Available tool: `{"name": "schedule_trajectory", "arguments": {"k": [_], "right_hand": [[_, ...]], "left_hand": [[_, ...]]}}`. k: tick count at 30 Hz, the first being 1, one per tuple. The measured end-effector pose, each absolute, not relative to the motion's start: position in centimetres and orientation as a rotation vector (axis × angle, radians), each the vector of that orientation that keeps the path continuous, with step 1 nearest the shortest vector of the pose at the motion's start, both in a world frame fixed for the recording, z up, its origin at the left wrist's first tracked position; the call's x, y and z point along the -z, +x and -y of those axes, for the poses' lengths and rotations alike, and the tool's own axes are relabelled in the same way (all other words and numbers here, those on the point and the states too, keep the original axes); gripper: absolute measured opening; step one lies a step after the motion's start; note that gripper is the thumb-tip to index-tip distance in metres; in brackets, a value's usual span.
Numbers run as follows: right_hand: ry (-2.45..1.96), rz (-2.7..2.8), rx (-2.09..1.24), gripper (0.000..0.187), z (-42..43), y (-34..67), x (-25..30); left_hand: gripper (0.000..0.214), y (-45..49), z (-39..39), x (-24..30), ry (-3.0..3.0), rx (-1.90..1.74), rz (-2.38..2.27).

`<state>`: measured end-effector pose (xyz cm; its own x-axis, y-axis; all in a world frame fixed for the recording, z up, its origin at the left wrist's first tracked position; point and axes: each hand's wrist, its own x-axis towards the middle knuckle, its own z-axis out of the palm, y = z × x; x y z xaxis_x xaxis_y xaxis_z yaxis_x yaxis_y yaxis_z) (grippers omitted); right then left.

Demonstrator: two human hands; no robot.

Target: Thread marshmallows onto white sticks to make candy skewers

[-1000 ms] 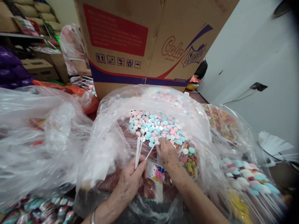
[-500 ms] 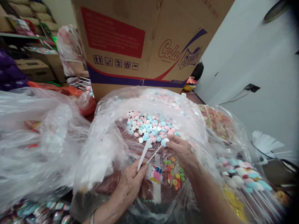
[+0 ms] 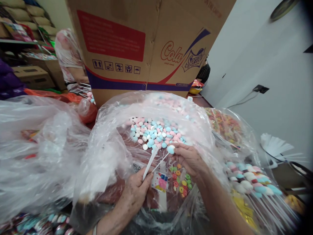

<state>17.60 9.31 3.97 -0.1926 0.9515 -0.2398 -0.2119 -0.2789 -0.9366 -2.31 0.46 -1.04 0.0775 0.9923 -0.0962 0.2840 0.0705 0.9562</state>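
Observation:
My left hand [image 3: 137, 190] is closed around a bundle of white sticks [image 3: 150, 164]. One thin stick [image 3: 160, 162] slants away from the bundle, up and to the right. At its tip, the fingers of my right hand [image 3: 190, 159] pinch a blue-and-white marshmallow [image 3: 171, 149]; whether the stick has entered it cannot be made out. Just beyond lies a pile of pink, blue and white marshmallows [image 3: 153, 133] in an open clear plastic bag [image 3: 114, 130]. Ring-shaped gummies [image 3: 181, 179] and a small colourful printed packet [image 3: 160, 181] lie below, between my hands.
A large cardboard box [image 3: 117, 75] stands behind the bag. Finished-looking marshmallow skewers [image 3: 254, 179] lie at right beside a bag of orange candies [image 3: 223, 125]. Crumpled plastic [image 3: 49, 143] covers the left side. Another person [image 3: 69, 55] is behind the box at left.
The view has shifted slightly, so the scene sits a little further left. Both hands keep their grips, with the marshmallow still at the stick's tip.

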Motion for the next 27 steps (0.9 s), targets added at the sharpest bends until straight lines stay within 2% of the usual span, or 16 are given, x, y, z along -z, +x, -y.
{"name": "schedule_trajectory", "arguments": {"k": [10,22,27], "right_hand": [[-1.232,1.155,-1.527,0.029,-8.9,17.0,-4.8],[-1.378,1.760,-1.084,0.035,-7.7,16.7,-4.7],[-1.445,1.946,-0.802,0.040,-6.5,15.7,-4.9]], "left_hand": [[0.030,-2.4,-0.4,1.1,1.407,-0.910,-1.396],[0.028,-2.4,-0.5,1.0,1.426,-0.972,-1.414],[0.029,-2.4,-0.5,1.0,1.392,-0.974,-1.442]]}}
